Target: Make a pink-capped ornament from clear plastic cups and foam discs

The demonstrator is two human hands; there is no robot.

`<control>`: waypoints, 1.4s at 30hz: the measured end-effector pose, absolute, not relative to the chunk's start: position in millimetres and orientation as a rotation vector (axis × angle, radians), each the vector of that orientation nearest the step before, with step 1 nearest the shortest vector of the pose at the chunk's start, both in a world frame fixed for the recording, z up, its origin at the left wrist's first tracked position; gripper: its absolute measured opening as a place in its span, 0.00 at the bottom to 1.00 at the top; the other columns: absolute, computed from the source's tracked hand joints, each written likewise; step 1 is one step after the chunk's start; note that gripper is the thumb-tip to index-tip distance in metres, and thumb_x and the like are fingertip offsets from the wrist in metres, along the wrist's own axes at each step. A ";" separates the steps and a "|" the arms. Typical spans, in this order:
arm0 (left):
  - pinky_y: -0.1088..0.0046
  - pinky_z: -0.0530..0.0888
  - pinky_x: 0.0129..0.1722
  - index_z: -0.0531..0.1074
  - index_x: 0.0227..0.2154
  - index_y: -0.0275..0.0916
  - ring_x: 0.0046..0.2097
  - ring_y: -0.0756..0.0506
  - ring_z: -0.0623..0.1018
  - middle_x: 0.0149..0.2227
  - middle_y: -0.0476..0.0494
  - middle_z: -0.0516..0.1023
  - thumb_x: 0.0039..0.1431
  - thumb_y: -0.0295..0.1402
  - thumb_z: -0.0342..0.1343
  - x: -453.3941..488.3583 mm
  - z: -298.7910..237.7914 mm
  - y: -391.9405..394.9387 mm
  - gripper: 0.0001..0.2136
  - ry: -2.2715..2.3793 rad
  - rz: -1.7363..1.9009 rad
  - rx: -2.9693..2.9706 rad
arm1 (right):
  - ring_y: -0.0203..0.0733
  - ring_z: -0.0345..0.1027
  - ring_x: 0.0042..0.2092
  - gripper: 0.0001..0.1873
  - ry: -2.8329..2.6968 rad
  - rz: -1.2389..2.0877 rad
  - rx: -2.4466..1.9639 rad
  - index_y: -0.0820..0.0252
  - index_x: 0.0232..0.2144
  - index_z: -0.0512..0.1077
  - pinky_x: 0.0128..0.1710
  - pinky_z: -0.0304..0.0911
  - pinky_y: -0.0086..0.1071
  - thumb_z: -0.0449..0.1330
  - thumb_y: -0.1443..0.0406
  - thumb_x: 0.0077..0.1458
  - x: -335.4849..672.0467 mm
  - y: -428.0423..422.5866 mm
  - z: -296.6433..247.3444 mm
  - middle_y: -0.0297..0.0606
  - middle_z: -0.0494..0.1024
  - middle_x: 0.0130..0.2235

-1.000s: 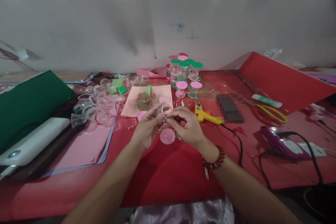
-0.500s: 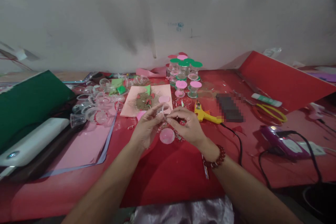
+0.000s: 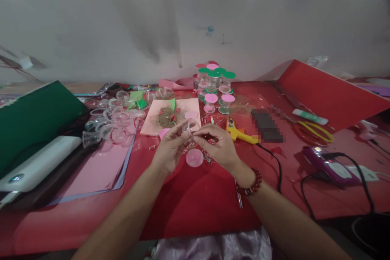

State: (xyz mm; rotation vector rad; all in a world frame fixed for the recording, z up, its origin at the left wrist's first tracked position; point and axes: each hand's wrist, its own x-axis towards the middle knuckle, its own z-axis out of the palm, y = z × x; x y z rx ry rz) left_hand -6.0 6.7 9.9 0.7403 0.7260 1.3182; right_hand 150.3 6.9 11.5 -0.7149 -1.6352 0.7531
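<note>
Both hands meet over the middle of the red table (image 3: 198, 207). My left hand (image 3: 169, 149) and my right hand (image 3: 218, 146) pinch a small clear plastic cup (image 3: 188, 126) between their fingertips, fingers curled round it. A bead bracelet sits on my right wrist. Just below the hands a pink round disc (image 3: 194, 157) lies on the table. Behind them a pale pink sheet (image 3: 152, 118) carries a heap of brown filling (image 3: 168, 117) with red and green bits.
Several clear cups (image 3: 109, 124) lie at the left, finished pieces with pink and green lids (image 3: 215, 85) behind. A yellow glue gun (image 3: 239, 132), scissors (image 3: 313, 130), a purple tool (image 3: 327, 166) with cables sit right. A green board (image 3: 33, 120) and white device (image 3: 36, 164) lie left.
The hands stay in place; the fingers shift slightly on the clear cup, turning it a little.
</note>
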 end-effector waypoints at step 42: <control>0.76 0.78 0.40 0.79 0.41 0.43 0.41 0.50 0.80 0.48 0.47 0.79 0.48 0.24 0.66 -5.4 10.6 7.7 0.16 0.722 1.326 0.683 | 0.37 0.70 0.34 0.01 -1.536 0.826 -0.766 0.58 0.30 0.74 0.35 0.66 0.32 0.63 0.67 0.54 148.6 6.5 9.8 0.35 0.77 0.32</control>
